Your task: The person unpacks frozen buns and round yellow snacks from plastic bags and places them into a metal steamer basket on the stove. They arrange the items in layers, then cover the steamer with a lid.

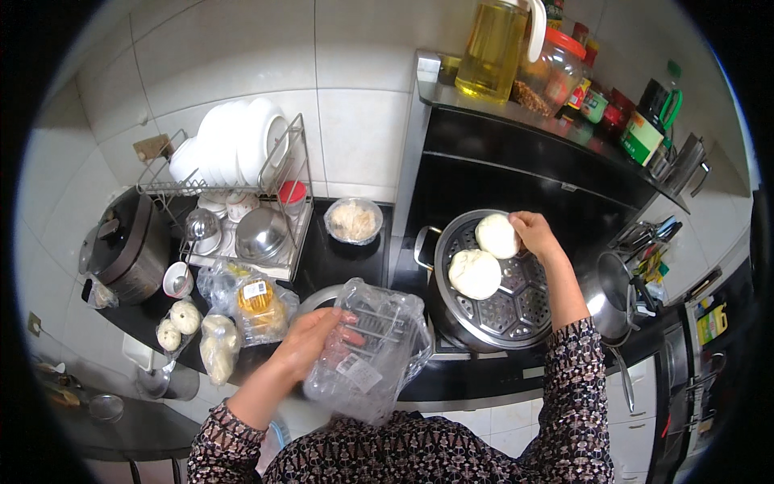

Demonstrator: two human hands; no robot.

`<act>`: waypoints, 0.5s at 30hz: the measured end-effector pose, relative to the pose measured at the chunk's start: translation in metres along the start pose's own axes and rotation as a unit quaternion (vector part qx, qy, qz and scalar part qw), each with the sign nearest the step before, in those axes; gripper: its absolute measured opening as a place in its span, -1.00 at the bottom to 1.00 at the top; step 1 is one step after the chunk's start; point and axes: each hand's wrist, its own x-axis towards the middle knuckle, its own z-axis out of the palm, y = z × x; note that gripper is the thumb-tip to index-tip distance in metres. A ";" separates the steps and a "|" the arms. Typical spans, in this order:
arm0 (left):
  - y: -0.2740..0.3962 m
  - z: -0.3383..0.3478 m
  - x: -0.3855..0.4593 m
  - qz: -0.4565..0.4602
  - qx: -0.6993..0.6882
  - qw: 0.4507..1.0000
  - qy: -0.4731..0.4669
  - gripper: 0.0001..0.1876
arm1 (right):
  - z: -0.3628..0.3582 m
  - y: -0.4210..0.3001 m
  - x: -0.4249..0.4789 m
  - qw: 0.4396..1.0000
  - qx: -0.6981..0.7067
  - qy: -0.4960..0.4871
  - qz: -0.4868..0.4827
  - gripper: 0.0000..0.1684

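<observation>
My left hand (314,339) grips a clear plastic tray in a thin plastic bag (369,357), which bears a label and holds no food that I can see. On the hob to the right stands a steamer pot (520,302) with a perforated metal rack. Two white steamed buns lie on it, side by side: one (474,274) nearer me, the other (497,236) towards the back. My right hand (532,233) has its fingers on the right edge of the back bun.
Left on the black counter are bagged buns (219,348), a labelled food pack (260,305), a covered bowl (354,221), a dish rack (296,242) and an electric cooker (130,242). A wok (608,296) stands right of the pot; an oil jug (493,51) and jars line the shelf above.
</observation>
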 end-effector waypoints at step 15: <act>-0.042 0.022 -0.007 0.050 -0.136 0.984 0.101 -0.65 | 0.097 -0.082 -0.235 0.955 0.109 -0.260 -0.091 -0.50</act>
